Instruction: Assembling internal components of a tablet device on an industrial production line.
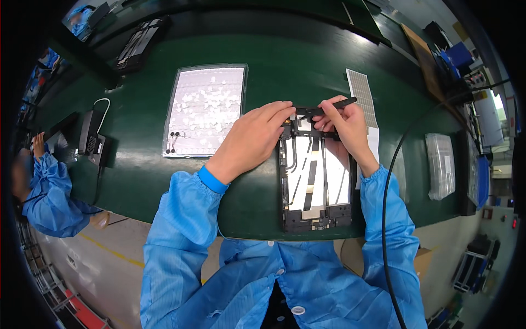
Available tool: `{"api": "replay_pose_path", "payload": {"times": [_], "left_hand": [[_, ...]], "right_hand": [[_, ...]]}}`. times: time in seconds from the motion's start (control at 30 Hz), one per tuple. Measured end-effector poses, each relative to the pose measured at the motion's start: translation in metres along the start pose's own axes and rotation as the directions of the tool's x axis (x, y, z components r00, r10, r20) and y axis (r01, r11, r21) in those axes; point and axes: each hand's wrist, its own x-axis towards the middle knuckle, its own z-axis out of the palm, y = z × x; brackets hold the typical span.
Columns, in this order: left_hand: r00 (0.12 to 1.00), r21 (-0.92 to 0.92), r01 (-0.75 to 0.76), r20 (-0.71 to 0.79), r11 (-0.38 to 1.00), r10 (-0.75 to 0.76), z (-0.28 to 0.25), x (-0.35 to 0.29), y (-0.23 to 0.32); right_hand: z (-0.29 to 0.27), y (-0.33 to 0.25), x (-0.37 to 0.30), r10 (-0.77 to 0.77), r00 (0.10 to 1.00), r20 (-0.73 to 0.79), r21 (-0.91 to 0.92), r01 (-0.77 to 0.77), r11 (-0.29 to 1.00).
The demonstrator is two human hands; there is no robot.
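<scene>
An opened tablet-like device [313, 175], with a bright panel and black inner frame, lies upright in front of me near the table's front edge. My left hand [255, 134] is closed about its far left corner, fingers close together; part of the thumb side is hidden. In my right hand [346, 122] I pinch slim black tweezers [346, 103] between thumb and fingers. They slant across the device's far end, beside a small pale square part [303, 125]. The exact contact of their tip cannot be made out.
Left of the device, a clear tray [205, 109] holds many small white pieces. A gridded label sheet [360, 90] and white paper lie right. Further right is a clear plastic box [440, 164]. A black cable [385, 219] hangs across the right side. A co-worker's sleeve [57, 186] shows far left.
</scene>
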Motion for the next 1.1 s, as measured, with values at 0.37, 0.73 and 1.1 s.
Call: {"api": "replay_pose_path", "payload": {"times": [0.37, 0.73, 1.1], "left_hand": [[1.0, -0.001, -0.015, -0.012, 1.0, 0.015, 0.003, 0.002, 0.002], [0.996, 0.132, -0.093, 0.031, 0.987, 0.089, 0.003, 0.001, 0.002], [0.975, 0.166, -0.2, 0.128, 0.966, 0.18, 0.004, 0.011, 0.011]], "right_hand": [[-0.001, 0.001, -0.001, 0.017, 1.0, -0.007, -0.023, -0.017, 1.0], [0.003, -0.004, -0.002, 0.002, 1.0, -0.001, -0.036, -0.003, 0.999], [-0.018, -0.007, -0.01, -0.18, 0.978, -0.109, 0.111, 0.192, 0.975]]}}
